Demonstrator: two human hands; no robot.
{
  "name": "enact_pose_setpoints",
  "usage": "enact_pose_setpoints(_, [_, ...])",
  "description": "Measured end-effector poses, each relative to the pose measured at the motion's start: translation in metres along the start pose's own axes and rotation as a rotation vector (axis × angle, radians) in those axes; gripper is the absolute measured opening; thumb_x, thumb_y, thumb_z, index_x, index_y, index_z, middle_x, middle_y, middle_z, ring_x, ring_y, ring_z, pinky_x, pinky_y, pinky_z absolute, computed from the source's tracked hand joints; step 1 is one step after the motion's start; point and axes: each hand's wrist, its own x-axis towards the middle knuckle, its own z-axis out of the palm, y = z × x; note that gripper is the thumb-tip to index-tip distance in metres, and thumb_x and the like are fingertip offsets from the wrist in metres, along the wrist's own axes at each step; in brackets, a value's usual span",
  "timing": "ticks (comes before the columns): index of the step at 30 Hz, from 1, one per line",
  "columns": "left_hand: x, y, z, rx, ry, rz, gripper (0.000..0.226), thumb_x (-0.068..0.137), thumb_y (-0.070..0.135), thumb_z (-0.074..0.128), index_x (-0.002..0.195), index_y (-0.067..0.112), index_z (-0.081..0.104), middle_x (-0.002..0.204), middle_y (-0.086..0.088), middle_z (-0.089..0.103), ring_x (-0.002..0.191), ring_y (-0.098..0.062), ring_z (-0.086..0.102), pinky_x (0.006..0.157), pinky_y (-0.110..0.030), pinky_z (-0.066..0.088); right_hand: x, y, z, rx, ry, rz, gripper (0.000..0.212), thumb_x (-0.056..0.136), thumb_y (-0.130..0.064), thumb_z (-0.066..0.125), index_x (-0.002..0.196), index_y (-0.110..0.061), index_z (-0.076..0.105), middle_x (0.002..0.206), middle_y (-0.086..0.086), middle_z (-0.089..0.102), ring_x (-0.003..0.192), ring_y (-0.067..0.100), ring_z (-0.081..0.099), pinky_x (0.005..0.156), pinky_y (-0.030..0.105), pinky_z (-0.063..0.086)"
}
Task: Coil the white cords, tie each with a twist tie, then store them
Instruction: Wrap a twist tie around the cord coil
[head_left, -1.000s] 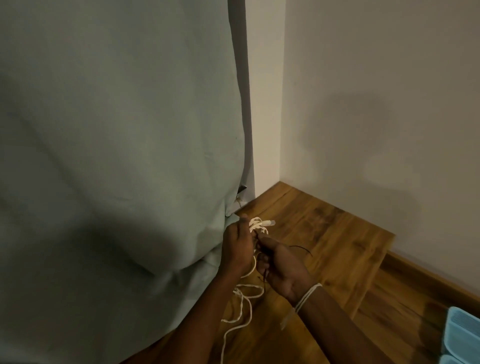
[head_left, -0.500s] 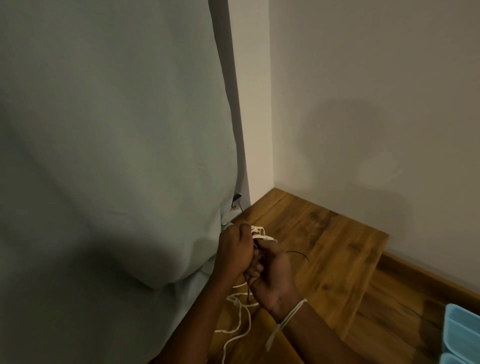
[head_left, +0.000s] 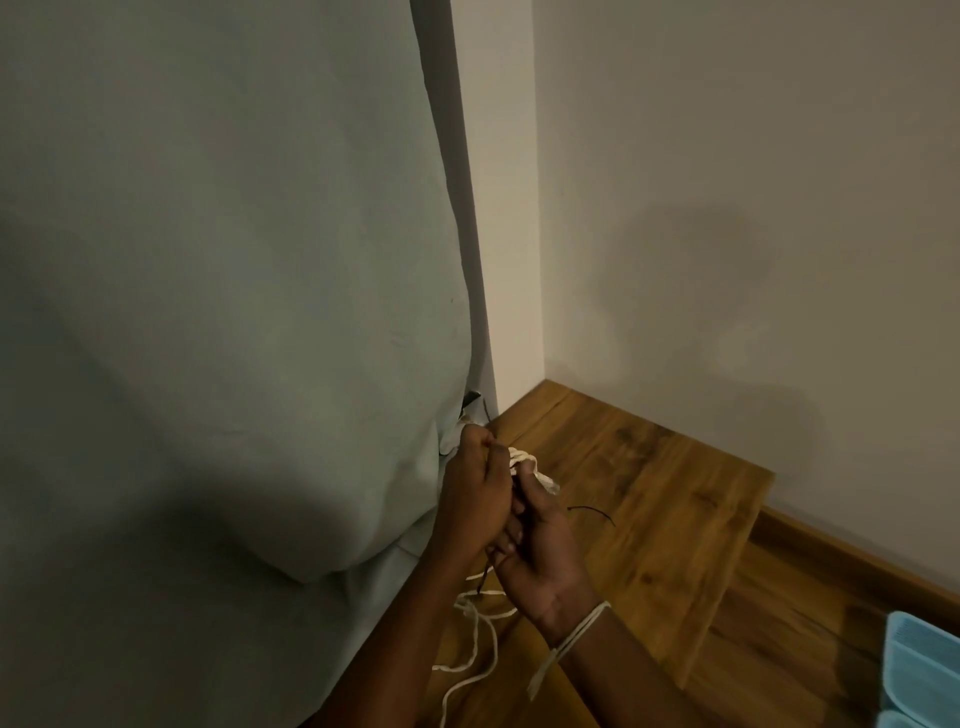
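My left hand (head_left: 475, 499) grips a small bundle of white cord (head_left: 524, 461), whose loops stick out above the fingers. More of the cord hangs down below both hands in loose loops (head_left: 480, 639). My right hand (head_left: 540, 551) is pressed against the left and pinches a thin black twist tie (head_left: 592, 513); one end juts out to the right and another pokes out below the hands. Another white cord is tied round my right wrist (head_left: 576, 636).
A large pale green cloth (head_left: 223, 312) hangs at the left, close to my left hand. Wooden floor (head_left: 649, 493) with a raised step lies below, ending at the white wall (head_left: 727, 234). Light blue bins (head_left: 919, 670) stand at the bottom right corner.
My right hand has closed in against the left, so the two now touch round the cord bundle. The view has shifted a little to the right.
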Motion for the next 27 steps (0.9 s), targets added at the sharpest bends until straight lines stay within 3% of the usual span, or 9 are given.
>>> enact_pose_setpoints(5, [0.0,-0.012,0.005,0.029,0.099,0.068,0.009,0.102,0.025,0.041,0.097,0.02,0.047,0.078,0.003,0.063,0.068,-0.006,0.063,0.052,-0.013,0.047,-0.003,-0.014,0.005,-0.103,-0.01,0.036,0.027,0.1,-0.026,0.055,0.081,-0.009,0.065,0.056,0.001,0.053,0.041,0.006,0.045,0.037,0.017,0.037])
enact_pose_setpoints(8, [0.0,-0.026,0.005,0.049,0.138,0.073,0.01,0.103,0.024,0.041,0.096,0.02,0.047,0.081,-0.001,0.066,0.068,-0.012,0.065,0.055,-0.026,0.055,-0.005,-0.023,0.0,-0.208,-0.031,0.11,0.017,0.102,-0.011,0.05,0.09,-0.006,0.062,0.064,0.002,0.053,0.046,0.004,0.041,0.041,0.015,0.037])
enact_pose_setpoints(11, [0.002,-0.035,0.001,0.107,0.174,0.087,0.011,0.102,0.021,0.043,0.091,0.019,0.046,0.078,-0.002,0.062,0.066,-0.011,0.061,0.052,-0.025,0.05,-0.017,-0.036,-0.006,-0.378,-0.005,0.154,0.016,0.099,-0.002,0.051,0.097,0.002,0.067,0.072,0.008,0.061,0.052,0.007,0.046,0.047,0.017,0.045])
enact_pose_setpoints(15, [0.006,-0.042,-0.004,0.214,0.189,0.141,0.007,0.101,0.022,0.045,0.095,0.019,0.048,0.08,-0.002,0.06,0.067,-0.011,0.059,0.056,-0.024,0.049,-0.034,-0.06,-0.009,-1.114,0.065,-0.184,0.026,0.098,-0.011,0.058,0.08,-0.008,0.075,0.066,0.007,0.069,0.056,0.02,0.062,0.058,0.03,0.056])
enact_pose_setpoints(17, [0.007,-0.043,-0.002,0.259,0.178,0.176,0.008,0.101,0.024,0.046,0.095,0.019,0.049,0.08,0.001,0.06,0.066,-0.01,0.059,0.056,-0.026,0.05,-0.036,-0.077,-0.001,-1.507,0.023,-0.373,0.022,0.096,-0.017,0.063,0.077,-0.017,0.074,0.065,0.0,0.07,0.057,0.014,0.066,0.051,0.021,0.054])
enact_pose_setpoints(19, [0.009,-0.043,-0.001,0.286,0.174,0.211,0.008,0.1,0.025,0.047,0.095,0.02,0.05,0.082,0.004,0.06,0.067,-0.008,0.059,0.056,-0.024,0.05,-0.036,-0.097,0.009,-1.65,-0.023,-0.509,0.018,0.092,-0.018,0.068,0.075,-0.023,0.072,0.064,-0.006,0.068,0.056,0.005,0.065,0.048,0.015,0.05])
enact_pose_setpoints(21, [0.013,-0.044,-0.001,0.282,0.158,0.238,0.006,0.1,0.025,0.048,0.097,0.021,0.053,0.086,0.005,0.062,0.072,-0.008,0.06,0.06,-0.023,0.052,-0.035,-0.117,0.018,-1.59,-0.054,-0.568,0.016,0.089,-0.017,0.072,0.074,-0.023,0.074,0.069,-0.003,0.073,0.06,0.007,0.067,0.054,0.019,0.055])
enact_pose_setpoints(25, [0.014,-0.043,0.004,0.18,0.101,0.275,0.015,0.098,0.021,0.052,0.106,0.025,0.064,0.101,0.01,0.067,0.087,-0.002,0.06,0.073,-0.012,0.048,-0.023,-0.129,0.025,-1.072,-0.09,-0.48,0.008,0.087,-0.006,0.07,0.088,-0.008,0.078,0.077,0.014,0.073,0.067,0.019,0.065,0.061,0.027,0.055])
enact_pose_setpoints(27, [0.011,-0.04,0.007,0.132,0.078,0.292,0.019,0.098,0.019,0.052,0.103,0.032,0.065,0.099,0.015,0.065,0.087,0.002,0.058,0.074,-0.01,0.046,-0.015,-0.122,0.022,-0.863,-0.062,-0.418,0.011,0.089,-0.005,0.067,0.094,-0.007,0.077,0.077,0.009,0.071,0.073,0.02,0.061,0.066,0.03,0.054])
